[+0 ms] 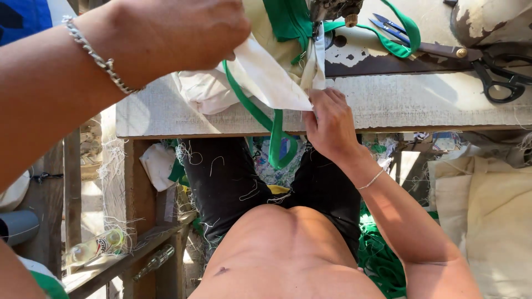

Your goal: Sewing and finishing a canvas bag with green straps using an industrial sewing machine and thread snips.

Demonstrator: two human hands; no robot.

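A piece of white cloth (266, 77) with a green strap (260, 116) sewn to it lies on the wooden sewing table (421, 99), under the sewing machine's needle foot (332, 11). My left hand (183, 30) is raised close to the camera and grips the cloth's left upper part. My right hand (330, 119) pinches the cloth's lower right corner at the table's front edge. The green strap hangs in a loop over the edge between my legs.
Large black-handled scissors (499, 75) and small blue thread snips (390, 25) lie on the table at the right. Cream cloth (487, 210) is piled at the right of my legs. Green scraps (382, 260) and bottles (94, 249) lie below, at floor level.
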